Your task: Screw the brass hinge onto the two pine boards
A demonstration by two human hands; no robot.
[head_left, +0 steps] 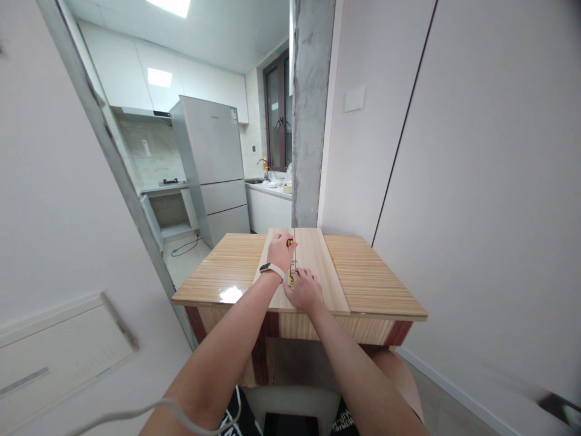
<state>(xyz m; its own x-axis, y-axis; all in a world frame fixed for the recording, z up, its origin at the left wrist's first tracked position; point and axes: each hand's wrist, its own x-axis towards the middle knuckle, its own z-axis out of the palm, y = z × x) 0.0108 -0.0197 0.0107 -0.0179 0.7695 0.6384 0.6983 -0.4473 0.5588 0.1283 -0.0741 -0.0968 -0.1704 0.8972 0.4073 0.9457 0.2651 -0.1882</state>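
Two pale wooden boards (pixel 327 275) lie side by side on the table, a thin dark seam running between them. Close to that seam is a yellow and black tape measure (pixel 290 243), partly covered by fingers. My left hand (pixel 280 249), wearing a fitness band (pixel 271 269) at the wrist, is closed on its far end. Nearer to me, my right hand (pixel 305 289) bends over the left board and the seam, its thumb and fingers closed on the yellow tape (pixel 291 280). The markings are too small to read.
The wood-grain table (pixel 374 275) stands before me, with glare on its left side. Walls flank it left and right, and a grey pillar (pixel 311 121) rises behind. Beyond are a fridge (pixel 218 145) and a sink counter (pixel 270 206). A white cable (pixel 181 415) crosses my left forearm.
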